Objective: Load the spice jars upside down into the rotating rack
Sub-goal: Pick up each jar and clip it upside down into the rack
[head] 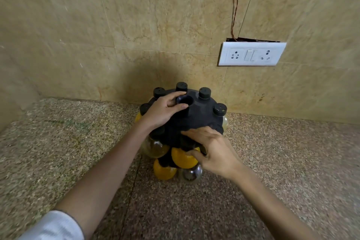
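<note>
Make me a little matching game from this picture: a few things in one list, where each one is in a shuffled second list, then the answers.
Things:
1. left hand
2. right hand
3. socket plate
4. clear jar

Places:
A. on the wall, upper right
B. low at the rack's front, beside a yellow jar
C. on the rack's central black handle
D. on a yellow jar at the rack's front edge

Pairs: 1-C, 2-D, 3-A, 4-B
</note>
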